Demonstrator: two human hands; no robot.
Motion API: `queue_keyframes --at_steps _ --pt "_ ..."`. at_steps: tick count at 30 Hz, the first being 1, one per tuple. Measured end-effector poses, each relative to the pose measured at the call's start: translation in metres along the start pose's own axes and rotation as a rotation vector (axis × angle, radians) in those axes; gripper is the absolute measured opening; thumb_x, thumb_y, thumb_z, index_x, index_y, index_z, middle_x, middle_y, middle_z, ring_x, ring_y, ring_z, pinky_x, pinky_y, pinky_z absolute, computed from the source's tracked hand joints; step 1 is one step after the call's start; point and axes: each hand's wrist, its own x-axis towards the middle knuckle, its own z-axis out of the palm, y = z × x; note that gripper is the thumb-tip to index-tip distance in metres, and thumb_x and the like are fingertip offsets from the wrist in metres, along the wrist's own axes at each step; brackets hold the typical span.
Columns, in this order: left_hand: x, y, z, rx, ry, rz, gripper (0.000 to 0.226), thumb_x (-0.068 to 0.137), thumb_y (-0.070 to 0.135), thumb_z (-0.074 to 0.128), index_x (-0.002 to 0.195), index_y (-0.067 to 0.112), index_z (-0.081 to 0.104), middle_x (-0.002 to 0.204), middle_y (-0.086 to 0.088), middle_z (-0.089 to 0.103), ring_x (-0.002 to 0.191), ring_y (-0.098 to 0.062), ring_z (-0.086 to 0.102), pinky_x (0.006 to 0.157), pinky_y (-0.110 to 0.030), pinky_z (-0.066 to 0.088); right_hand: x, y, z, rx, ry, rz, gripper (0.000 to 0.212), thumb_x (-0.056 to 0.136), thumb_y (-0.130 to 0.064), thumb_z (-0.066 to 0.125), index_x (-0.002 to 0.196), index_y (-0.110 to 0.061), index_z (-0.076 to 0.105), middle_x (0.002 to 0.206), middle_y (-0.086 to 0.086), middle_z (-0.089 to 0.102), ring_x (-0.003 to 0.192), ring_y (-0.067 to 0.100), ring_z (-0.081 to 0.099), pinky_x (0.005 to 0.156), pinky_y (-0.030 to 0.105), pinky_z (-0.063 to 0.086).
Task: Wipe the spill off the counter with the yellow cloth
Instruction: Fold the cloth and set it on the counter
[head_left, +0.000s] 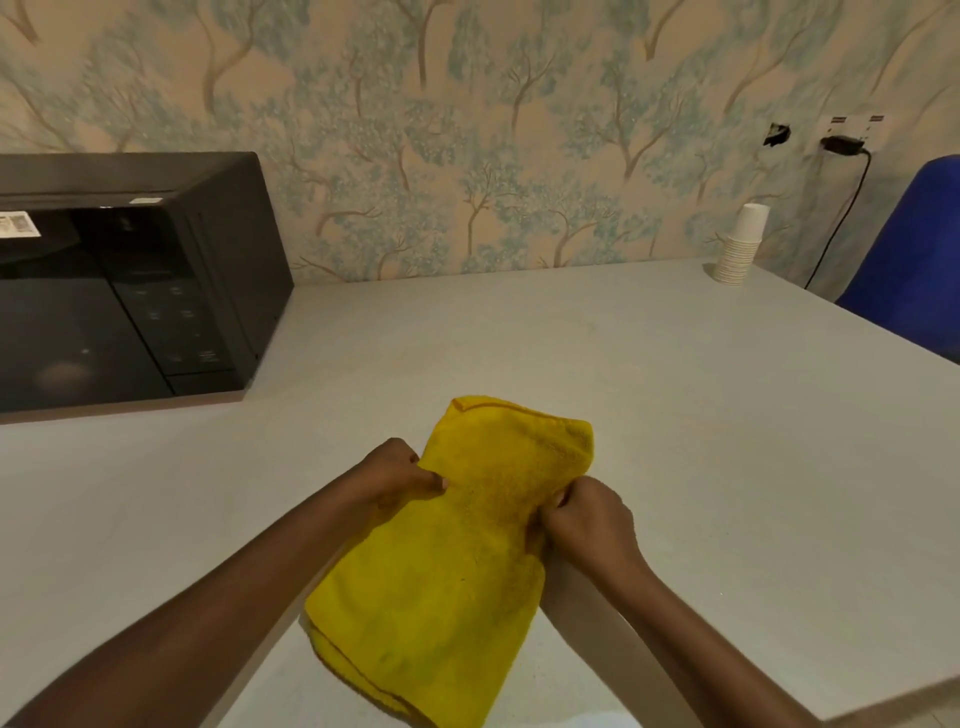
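Two hands hold a folded yellow cloth flat on the bench.

The soft, fuzzy yellow cloth (457, 545) lies in the middle of the pale grey bench (675, 415). The left hand (397, 475) pinches its edge at 9 o'clock and the right hand (584, 519) grips its edge at 3 o'clock, likely to keep it neat and thick for wiping. I cannot see any spill; it may be under the cloth. The black microwave (130, 291) at 10 o'clock is cut off.

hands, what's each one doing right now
Left hand: closed, pinching the left edge of the cloth.
Right hand: closed, gripping the cloth's right edge.
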Motion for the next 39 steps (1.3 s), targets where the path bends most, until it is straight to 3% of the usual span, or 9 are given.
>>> queue_keyframes --at_steps 6,9,12,18,23,26,32,36,39 --pt "-0.026 0.011 -0.015 -0.578 -0.074 0.074 0.026 0.08 0.011 0.071 0.1 -0.005 0.067 0.107 -0.027 0.068 0.09 -0.036 0.066 0.086 -0.045 0.054 0.007 -0.015 -0.017 0.498 0.067 0.134 0.028 0.085 -0.022 0.066 0.064 -0.015 0.048 0.062 0.007 0.051 0.059 0.022 0.051 0.057 0.045 0.048" --pt "-0.039 0.023 -0.031 -0.742 -0.058 0.166 0.025 0.081 0.005 0.066 0.103 -0.006 0.066 0.101 -0.021 0.072 0.087 -0.032 0.068 0.077 -0.038 0.059 0.004 -0.031 -0.037 0.728 0.005 0.079 0.011 0.08 -0.005 0.072 0.077 -0.008 0.063 0.072 0.008 0.066 0.069 0.022 0.062 0.063 0.034 0.051" --pt "-0.054 0.034 -0.043 -0.868 -0.021 0.303 0.017 0.079 -0.004 0.062 0.094 0.002 0.068 0.081 -0.008 0.077 0.074 -0.021 0.072 0.063 -0.029 0.061 -0.001 -0.045 -0.056 0.811 -0.022 -0.025 0.039 0.068 0.014 0.073 0.1 -0.005 0.063 0.088 0.014 0.072 0.082 0.027 0.07 0.071 0.038 0.058" --pt "-0.066 0.046 -0.052 -0.766 0.305 0.56 0.018 0.079 0.0 0.066 0.088 0.015 0.066 0.08 0.003 0.072 0.075 -0.007 0.068 0.064 -0.016 0.053 0.005 -0.059 -0.069 0.678 0.191 -0.132 0.027 0.075 0.005 0.073 0.096 -0.009 0.067 0.087 0.007 0.072 0.085 0.021 0.069 0.078 0.04 0.057" --pt "-0.073 0.058 -0.048 -0.674 0.45 0.662 0.014 0.086 0.006 0.062 0.085 0.02 0.062 0.086 -0.001 0.065 0.08 -0.013 0.06 0.063 -0.016 0.052 0.009 -0.068 -0.072 0.558 0.323 -0.244 0.006 0.085 -0.011 0.067 0.081 -0.014 0.064 0.085 -0.003 0.066 0.087 0.009 0.061 0.077 0.034 0.048" --pt "-0.072 0.067 -0.049 -0.692 0.495 0.659 0.009 0.09 0.012 0.058 0.086 0.021 0.059 0.085 0.0 0.062 0.079 -0.013 0.058 0.062 -0.018 0.051 0.013 -0.074 -0.072 0.58 0.288 -0.262 0.014 0.093 -0.027 0.058 0.081 -0.019 0.057 0.091 -0.004 0.059 0.086 0.001 0.052 0.075 0.029 0.04" --pt "-0.063 0.076 -0.051 -0.599 0.568 0.677 0.008 0.093 0.025 0.055 0.084 0.025 0.055 0.084 0.0 0.059 0.079 -0.017 0.056 0.075 -0.037 0.048 0.025 -0.074 -0.061 0.786 0.222 -0.233 0.032 0.098 -0.043 0.039 0.086 -0.015 0.05 0.083 0.005 0.051 0.076 0.017 0.048 0.066 0.037 0.041" --pt "-0.054 0.087 -0.049 -0.549 0.616 0.671 0.008 0.091 0.032 0.057 0.085 0.027 0.055 0.086 0.001 0.061 0.084 -0.02 0.058 0.08 -0.042 0.049 0.038 -0.073 -0.067 0.9 0.241 -0.178 0.029 0.094 -0.042 0.05 0.089 -0.014 0.056 0.084 0.002 0.059 0.079 0.019 0.056 0.067 0.036 0.046" --pt "-0.052 0.101 -0.047 -0.533 0.583 0.636 0.007 0.092 0.034 0.055 0.087 0.03 0.052 0.09 0.002 0.06 0.085 -0.018 0.058 0.082 -0.042 0.048 0.048 -0.067 -0.077 0.961 0.096 -0.171 0.041 0.08 -0.036 0.069 0.111 -0.011 0.057 0.102 0.005 0.065 0.095 0.024 0.062 0.076 0.038 0.053"
